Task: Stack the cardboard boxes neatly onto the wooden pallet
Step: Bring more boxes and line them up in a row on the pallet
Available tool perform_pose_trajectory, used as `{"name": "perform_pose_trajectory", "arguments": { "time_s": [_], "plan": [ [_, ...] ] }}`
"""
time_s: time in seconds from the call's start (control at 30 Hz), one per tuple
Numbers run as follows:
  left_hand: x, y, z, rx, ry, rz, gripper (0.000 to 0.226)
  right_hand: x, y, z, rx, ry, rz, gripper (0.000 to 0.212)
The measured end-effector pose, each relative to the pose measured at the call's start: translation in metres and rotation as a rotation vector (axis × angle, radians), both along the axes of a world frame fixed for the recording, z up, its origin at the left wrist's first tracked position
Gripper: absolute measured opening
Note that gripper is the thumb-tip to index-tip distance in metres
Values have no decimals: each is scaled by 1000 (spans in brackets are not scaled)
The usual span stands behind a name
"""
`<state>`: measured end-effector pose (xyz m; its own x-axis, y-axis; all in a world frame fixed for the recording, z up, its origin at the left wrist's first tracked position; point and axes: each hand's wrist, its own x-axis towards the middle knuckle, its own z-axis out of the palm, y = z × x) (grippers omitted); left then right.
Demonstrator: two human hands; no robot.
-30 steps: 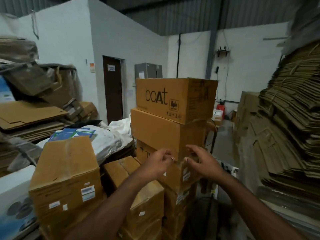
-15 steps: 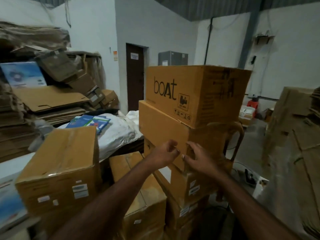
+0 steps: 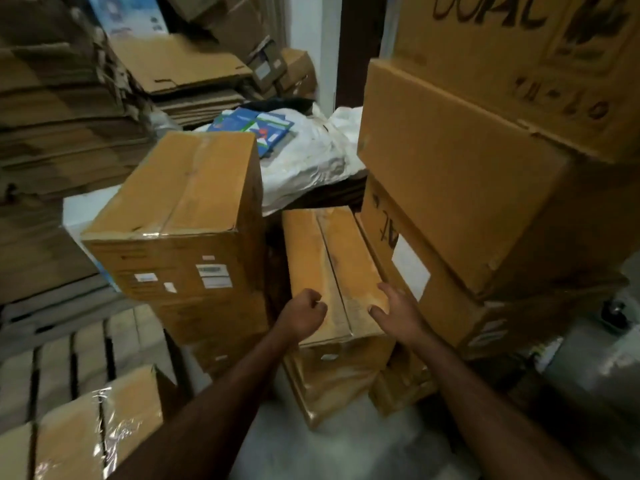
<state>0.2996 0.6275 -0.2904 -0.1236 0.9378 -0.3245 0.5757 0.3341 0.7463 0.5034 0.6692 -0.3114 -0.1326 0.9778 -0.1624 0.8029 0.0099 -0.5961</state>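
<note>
Your pallet (image 3: pixel 86 344) carries one taped box (image 3: pixel 93 424) so far; most of its slats are bare, and many boxes remain stacked beyond it. The low box (image 3: pixel 332 268), right of the pallet, lies under your hands: left hand (image 3: pixel 303 315) curled into a fist gripping nothing, right hand (image 3: pixel 398 311) with fingers spread at its top. All boxes are sealed, so contents cannot be determined.

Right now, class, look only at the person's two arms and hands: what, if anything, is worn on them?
Nothing worn shows. The left hand and right hand are gloveless, both forearms bare to the frame's bottom edge: no sleeve, watch or wristband visible. Motion blur hides whether any finger carries a ring.
</note>
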Motion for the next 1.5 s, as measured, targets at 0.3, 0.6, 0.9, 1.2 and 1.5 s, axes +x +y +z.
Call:
{"name": "perform_pose_trajectory", "arguments": {
  "time_s": [0.3, 0.6, 0.9, 1.2, 1.5],
  "plan": [
    [-39, 39, -138, -209, -40, 61, 55, -43, 51, -132, -96, -210, -241, 73],
    [-21, 28, -181, -275, -358, 185, 44, -12, 57, -163, -159, -144, -444, 99],
    [-28, 6, -130, -121, -574, 523, 36, -13, 43, -106, -126, 121, -560, 55],
    [-21, -50, 1, 171, -556, 837, 53, -34, -42, 20, 134, 447, -656, 60],
    [-53, -172, 66, 278, -406, 656, 33, -36, -171, 69, 30, 596, -573, 83]
  ]
}}
